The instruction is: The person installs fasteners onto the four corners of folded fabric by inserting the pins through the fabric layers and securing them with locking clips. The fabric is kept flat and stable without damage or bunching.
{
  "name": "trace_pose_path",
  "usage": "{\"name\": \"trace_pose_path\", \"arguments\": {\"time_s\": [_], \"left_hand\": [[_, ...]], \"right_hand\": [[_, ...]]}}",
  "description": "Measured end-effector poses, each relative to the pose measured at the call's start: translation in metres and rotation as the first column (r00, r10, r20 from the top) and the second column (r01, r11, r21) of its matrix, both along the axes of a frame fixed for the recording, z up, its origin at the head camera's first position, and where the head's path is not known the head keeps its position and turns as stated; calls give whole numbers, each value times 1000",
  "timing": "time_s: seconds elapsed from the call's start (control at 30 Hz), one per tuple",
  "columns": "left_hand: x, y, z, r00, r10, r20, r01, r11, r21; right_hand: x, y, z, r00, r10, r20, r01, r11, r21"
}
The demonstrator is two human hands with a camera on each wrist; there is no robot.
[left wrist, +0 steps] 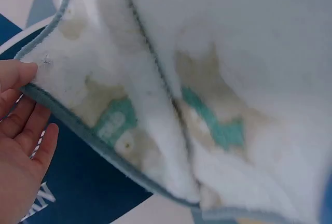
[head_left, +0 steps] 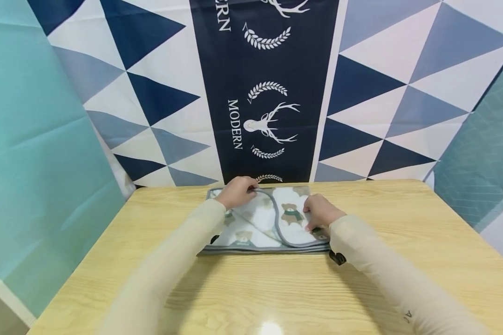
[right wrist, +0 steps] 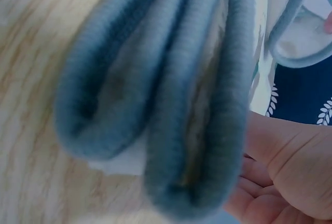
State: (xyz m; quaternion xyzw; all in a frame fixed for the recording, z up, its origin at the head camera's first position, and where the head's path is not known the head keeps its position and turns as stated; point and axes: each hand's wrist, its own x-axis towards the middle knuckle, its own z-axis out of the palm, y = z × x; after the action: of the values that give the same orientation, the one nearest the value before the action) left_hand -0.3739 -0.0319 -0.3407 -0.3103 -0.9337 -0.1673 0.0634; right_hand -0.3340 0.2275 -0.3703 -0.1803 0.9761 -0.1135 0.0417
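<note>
A white fleece blanket (head_left: 255, 216) with brown bears in green scarves and a grey-blue bound edge lies folded in layers on the wooden table. My left hand (head_left: 237, 191) pinches a raised corner of its top layer at the far side; in the left wrist view, thumb and fingers of that hand (left wrist: 23, 123) meet at the bound edge. Over the blanket's right end, my right hand (head_left: 322, 211) rests with thumb and forefinger apart on the cloth. In the right wrist view, folded edges (right wrist: 197, 182) stand before that hand (right wrist: 290, 167) and hide its fingertips.
The wooden table (head_left: 251, 288) spreads around the blanket. Behind it hangs a cloth (head_left: 272, 158) with triangles, deer heads and lettering. Teal sheets (head_left: 37, 153) stand at both sides.
</note>
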Motion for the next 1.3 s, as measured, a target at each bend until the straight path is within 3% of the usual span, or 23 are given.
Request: {"name": "trace_pose_path", "arguments": {"time_s": [0.17, 0.4, 0.63, 0.87, 1.07, 1.2, 1.3], "left_hand": [[19, -19, 9, 997, -82, 4, 82, 996, -22], [41, -65, 20, 988, -156, -6, 155, 987, -31], [58, -105, 14, 988, -148, 52, 149, 988, -35], [66, -116, 4, 978, -204, 31, 206, 977, -49], [71, -115, -3, 980, -192, 54, 196, 978, -73], [80, -118, -11, 983, -134, 123, 144, 987, -72], [89, -123, -18, 983, -80, 168, 90, 995, -53]], "right_hand": [[3, 6, 0, 1000, 9, 6, -9, 1000, 12], [3, 11, 0, 1000, 25, -10, -25, 1000, 8], [5, 16, -2, 1000, 27, -4, -27, 1000, 15], [8, 24, -5, 1000, 15, -15, -16, 1000, -8], [7, 31, -7, 999, 22, -38, -24, 999, -38], [8, 37, -13, 993, 76, -89, -82, 995, -59], [18, 41, -18, 986, 117, -122, -127, 989, -75]]}}
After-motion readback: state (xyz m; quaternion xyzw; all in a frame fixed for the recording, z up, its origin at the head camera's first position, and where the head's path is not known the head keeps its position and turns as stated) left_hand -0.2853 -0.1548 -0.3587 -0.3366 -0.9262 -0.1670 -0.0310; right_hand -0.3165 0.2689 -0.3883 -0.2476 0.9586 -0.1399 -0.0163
